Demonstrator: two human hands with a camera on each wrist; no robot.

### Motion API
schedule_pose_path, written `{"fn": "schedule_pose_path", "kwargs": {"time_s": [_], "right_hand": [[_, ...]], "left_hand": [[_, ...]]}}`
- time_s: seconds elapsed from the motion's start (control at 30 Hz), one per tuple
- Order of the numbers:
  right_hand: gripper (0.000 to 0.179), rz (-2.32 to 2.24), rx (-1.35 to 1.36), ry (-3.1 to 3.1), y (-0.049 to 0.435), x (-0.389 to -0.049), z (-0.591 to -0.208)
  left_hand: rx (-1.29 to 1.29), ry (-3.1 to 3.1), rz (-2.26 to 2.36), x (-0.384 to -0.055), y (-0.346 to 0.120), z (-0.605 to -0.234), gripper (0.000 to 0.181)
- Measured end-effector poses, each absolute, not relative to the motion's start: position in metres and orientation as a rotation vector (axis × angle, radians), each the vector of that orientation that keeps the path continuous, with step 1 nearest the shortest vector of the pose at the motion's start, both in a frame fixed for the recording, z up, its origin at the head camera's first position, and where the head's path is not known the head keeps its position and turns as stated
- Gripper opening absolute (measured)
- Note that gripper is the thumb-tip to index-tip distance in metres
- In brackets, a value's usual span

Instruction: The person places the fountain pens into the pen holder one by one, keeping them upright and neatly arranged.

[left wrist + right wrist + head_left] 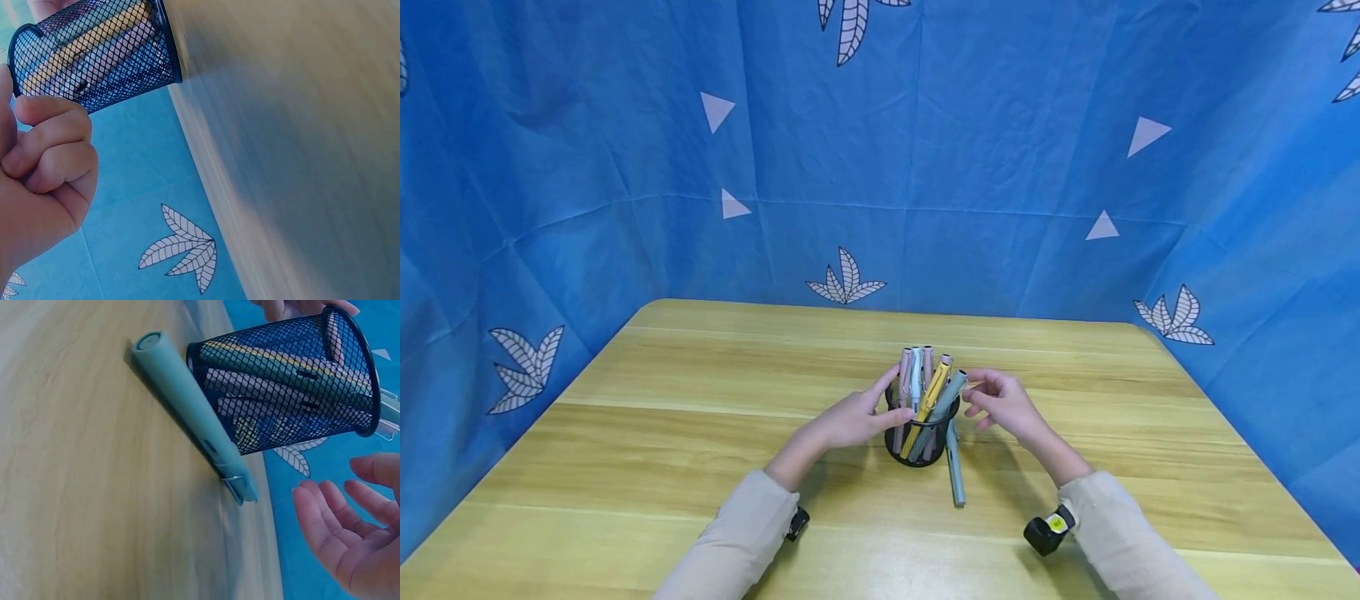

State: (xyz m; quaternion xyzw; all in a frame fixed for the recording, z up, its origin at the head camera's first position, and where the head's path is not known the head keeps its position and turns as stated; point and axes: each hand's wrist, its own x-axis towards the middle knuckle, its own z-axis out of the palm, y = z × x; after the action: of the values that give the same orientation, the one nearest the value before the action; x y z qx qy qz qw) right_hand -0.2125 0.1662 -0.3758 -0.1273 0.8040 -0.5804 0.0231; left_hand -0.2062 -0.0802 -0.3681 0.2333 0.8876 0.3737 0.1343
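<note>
A black mesh pen cup (892, 440) stands upright on the table, filled with several pens. Among them are a yellow pen (937, 385), a grey-green pen (951, 393), a pale blue pen (916, 377) and mauve pens (905, 367). My left hand (853, 417) grips the cup at its rim from the left, thumb in front; its other fingers curl below the rim in the left wrist view. Right of the cup, my right hand (1002, 403) holds nothing, its fingers loosely bent near the grey-green pen's top. Another grey-green pen (190, 406) lies on the table beside the cup's base.
The wooden table (662, 400) extends around the cup on all sides. Behind it hangs a blue cloth (970, 150) with white leaf and triangle prints. A small black camera (1047, 533) is strapped to the right wrist.
</note>
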Motion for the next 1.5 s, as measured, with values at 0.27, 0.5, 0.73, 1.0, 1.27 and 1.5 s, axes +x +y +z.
{"fn": "schedule_pose_path", "kwargs": {"time_s": [0.27, 0.5, 0.73, 1.0, 1.27, 1.5], "right_hand": [[0.033, -1.722, -0.373, 2.464, 0.165, -0.211, -0.377], [0.041, -1.611, -0.364, 2.39, 0.165, -0.21, -0.378], [0.049, -1.524, -0.331, 2.362, 0.166, -0.211, -0.381], [0.059, -1.437, -0.325, 2.271, 0.169, -0.211, -0.385], [0.075, -1.394, -0.268, 2.171, 0.17, -0.208, -0.387], [0.094, -1.348, -0.227, 2.137, 0.168, -0.207, -0.389]], "left_hand": [[0.685, 2.579, 1.075, -0.206, -0.081, -0.368, 0.075], [0.68, 2.576, 1.081, -0.206, -0.081, -0.367, 0.074], [0.668, 2.569, 1.088, -0.205, -0.08, -0.366, 0.074], [0.689, 2.582, 1.068, -0.206, -0.081, -0.368, 0.077], [0.68, 2.564, 1.085, -0.205, -0.08, -0.367, 0.075], [0.674, 2.561, 1.086, -0.204, -0.08, -0.366, 0.075]]}}
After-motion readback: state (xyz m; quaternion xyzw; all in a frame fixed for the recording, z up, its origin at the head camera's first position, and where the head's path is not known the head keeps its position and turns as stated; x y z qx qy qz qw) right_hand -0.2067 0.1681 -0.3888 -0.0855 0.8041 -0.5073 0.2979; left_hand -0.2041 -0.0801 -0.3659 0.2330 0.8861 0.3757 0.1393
